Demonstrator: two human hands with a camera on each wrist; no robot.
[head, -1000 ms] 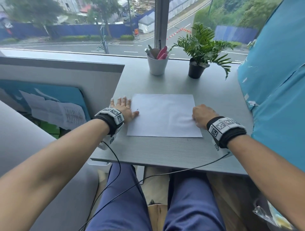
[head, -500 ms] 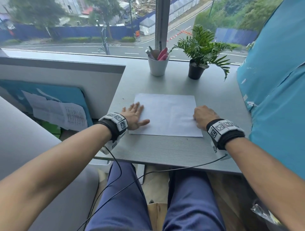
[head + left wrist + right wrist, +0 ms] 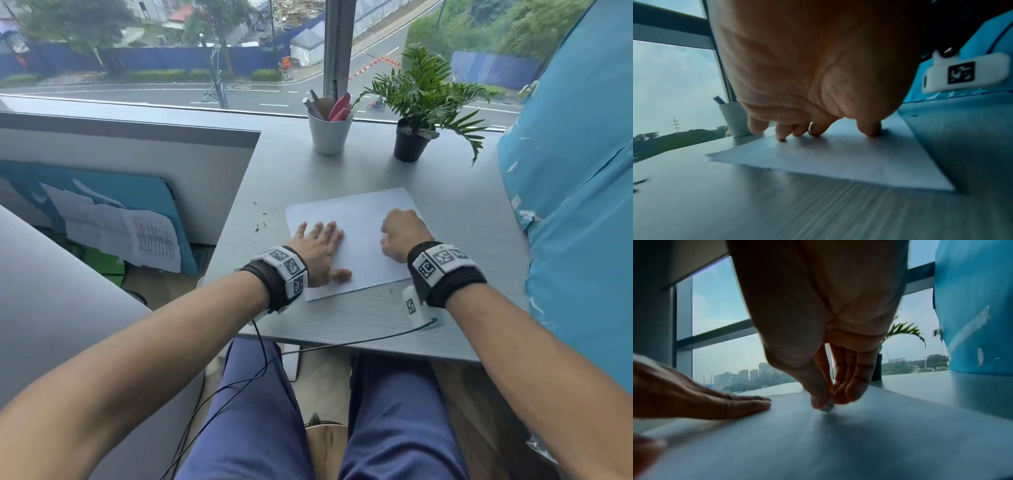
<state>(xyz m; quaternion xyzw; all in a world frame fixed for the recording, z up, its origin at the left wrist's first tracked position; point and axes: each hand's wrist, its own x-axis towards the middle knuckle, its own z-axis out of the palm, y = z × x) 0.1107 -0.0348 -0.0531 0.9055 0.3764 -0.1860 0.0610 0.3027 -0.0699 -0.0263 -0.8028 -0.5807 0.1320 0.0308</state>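
Note:
A white sheet of paper (image 3: 363, 219) lies slightly askew on the grey desk (image 3: 445, 325). My left hand (image 3: 318, 246) lies flat on the sheet's left part, fingers spread. In the left wrist view its fingertips (image 3: 781, 136) press on the paper (image 3: 838, 162). My right hand (image 3: 400, 233) is over the sheet's right part with fingers curled. In the right wrist view its thumb and fingers (image 3: 830, 395) pinch a small pale thing (image 3: 828, 408) that touches the paper (image 3: 838, 443). What that thing is I cannot tell. The left hand (image 3: 715, 405) shows flat beside it.
A white cup (image 3: 329, 133) with pens and a potted plant (image 3: 411, 140) stand at the back by the window. A grey partition (image 3: 137, 154) bounds the desk on the left, a blue panel (image 3: 565, 171) on the right. Dark crumbs (image 3: 258, 226) lie left of the sheet.
My left hand slid from the desk beside the sheet onto the paper. My right hand moved from the sheet's right edge inward over it. The sheet now lies turned a little.

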